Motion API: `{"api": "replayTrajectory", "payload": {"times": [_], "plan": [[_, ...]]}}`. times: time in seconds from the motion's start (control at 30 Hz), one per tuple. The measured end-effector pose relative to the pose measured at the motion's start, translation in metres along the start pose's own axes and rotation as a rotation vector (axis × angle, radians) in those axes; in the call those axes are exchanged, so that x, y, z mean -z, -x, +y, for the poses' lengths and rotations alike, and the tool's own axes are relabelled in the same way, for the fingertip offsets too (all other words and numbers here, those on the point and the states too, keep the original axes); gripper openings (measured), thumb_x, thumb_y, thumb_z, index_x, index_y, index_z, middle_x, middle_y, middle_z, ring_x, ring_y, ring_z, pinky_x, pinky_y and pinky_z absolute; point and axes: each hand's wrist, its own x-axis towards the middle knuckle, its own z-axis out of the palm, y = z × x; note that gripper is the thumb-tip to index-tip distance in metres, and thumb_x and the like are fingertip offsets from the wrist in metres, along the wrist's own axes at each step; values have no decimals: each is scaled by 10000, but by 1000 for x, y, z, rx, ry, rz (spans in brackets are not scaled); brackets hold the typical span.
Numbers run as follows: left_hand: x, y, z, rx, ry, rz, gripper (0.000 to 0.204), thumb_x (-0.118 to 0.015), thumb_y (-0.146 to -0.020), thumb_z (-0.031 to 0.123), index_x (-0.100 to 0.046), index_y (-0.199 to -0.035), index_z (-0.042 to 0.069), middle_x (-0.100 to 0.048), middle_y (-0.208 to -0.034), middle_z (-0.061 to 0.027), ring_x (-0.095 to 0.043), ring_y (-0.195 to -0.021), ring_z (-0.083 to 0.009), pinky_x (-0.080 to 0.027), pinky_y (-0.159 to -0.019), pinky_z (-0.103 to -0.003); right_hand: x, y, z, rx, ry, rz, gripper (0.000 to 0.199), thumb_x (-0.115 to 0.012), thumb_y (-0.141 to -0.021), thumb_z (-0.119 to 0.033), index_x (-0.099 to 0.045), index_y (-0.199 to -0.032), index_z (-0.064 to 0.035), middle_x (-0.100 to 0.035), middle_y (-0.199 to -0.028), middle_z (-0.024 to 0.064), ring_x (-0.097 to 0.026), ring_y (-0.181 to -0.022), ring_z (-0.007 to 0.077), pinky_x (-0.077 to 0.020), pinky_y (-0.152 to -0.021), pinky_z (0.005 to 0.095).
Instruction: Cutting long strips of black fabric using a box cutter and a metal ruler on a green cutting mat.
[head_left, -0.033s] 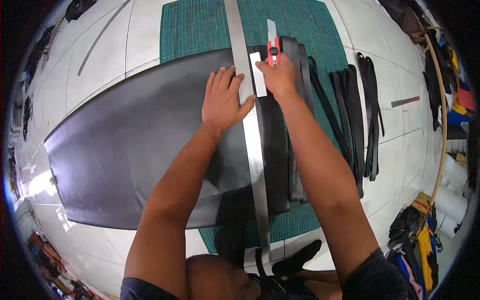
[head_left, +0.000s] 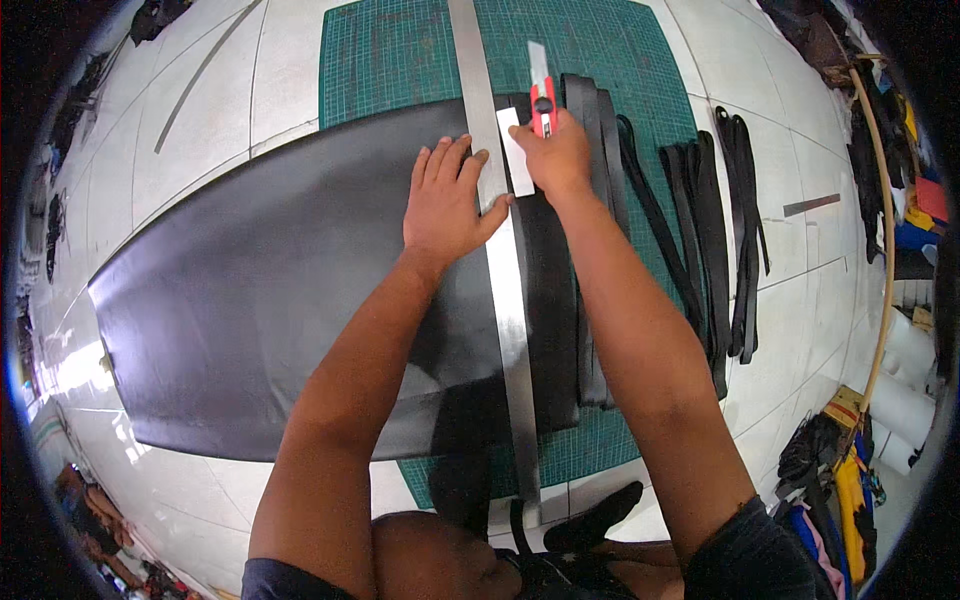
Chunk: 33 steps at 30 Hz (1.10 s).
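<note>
A long steel ruler (head_left: 510, 320) lies across a wide sheet of smooth black material (head_left: 270, 270), which looks like leather or vinyl. My left hand (head_left: 447, 197) presses flat on the sheet, fingers spread, its fingertips and thumb at the ruler. In my right hand (head_left: 556, 160) is a red utility knife (head_left: 543, 105), its blade extended and pointing away from me. The same hand's thumb and fingers also touch a white rectangular block (head_left: 516, 152) beside the ruler's right edge. Right of the ruler runs a narrow part of the black sheet.
Beneath everything lies a green gridded cutting mat (head_left: 390, 50) on a white tiled floor (head_left: 800, 280). Folded black strips (head_left: 710, 230) rest to the right, with a short metal piece (head_left: 812, 205) beyond. White rolls (head_left: 900, 400) and coloured cloth (head_left: 850, 490) stand at the far right.
My right hand, the knife and the white block have shifted very slightly, with the block's top moving toward the ruler. My left hand and the ruler stay in place.
</note>
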Motion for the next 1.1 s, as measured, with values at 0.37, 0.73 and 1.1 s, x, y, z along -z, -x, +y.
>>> {"api": "replayTrajectory", "payload": {"times": [0.37, 0.73, 1.1], "plan": [[2, -4, -4, -10, 17, -13, 566, -671, -789, 360, -545, -1253, 61, -462, -1380, -190, -376, -1346, -383, -240, -1140, -546, -3, -9, 11, -17, -47, -51, 339, -807, -717, -289, -634, -858, -34, -678, -822, 144, -655, -772, 334, -488, -711, 436], [1, -3, -3, -4, 23, -25, 569, -678, -784, 337, -538, -1252, 44, -453, -1388, -193, -372, -1350, -390, -233, -1140, -548, -1, -4, 5, -7, -73, -67, 336, -800, -742, -275, -650, -911, -27, -688, -824, 117, -659, -776, 274, -495, -721, 396], [2, -5, -2, -31, 26, -2, 560, -693, -777, 324, -539, -1237, 43, -453, -1381, -183, -374, -1344, -388, -248, -1130, -546, 3, 8, -21, 4, 244, -96, 463, -790, -732, -305, -557, -1034, -44, -685, -899, 196, -662, -901, 404, -505, -777, 488]]}}
